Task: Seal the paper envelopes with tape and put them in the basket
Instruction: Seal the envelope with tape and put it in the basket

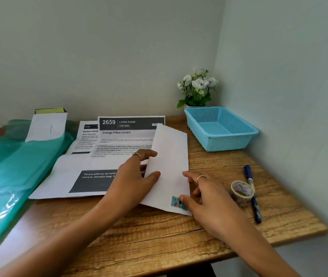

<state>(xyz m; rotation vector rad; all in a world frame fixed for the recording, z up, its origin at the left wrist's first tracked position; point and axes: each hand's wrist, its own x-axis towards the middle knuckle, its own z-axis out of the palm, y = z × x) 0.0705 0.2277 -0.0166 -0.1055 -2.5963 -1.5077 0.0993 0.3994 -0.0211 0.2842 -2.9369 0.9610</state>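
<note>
L hand (137,176) pinches envelope (169,162) edge | R hand (207,196) thumb on tape strip (178,202)

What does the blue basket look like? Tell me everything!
The blue basket is a light blue plastic tray, rectangular, with walls full of little holes and a solid rim. It sits upright on the wooden table in the far right corner, by the wall, in front of the white flowers. Nothing is inside it, and no hand touches it.
</note>
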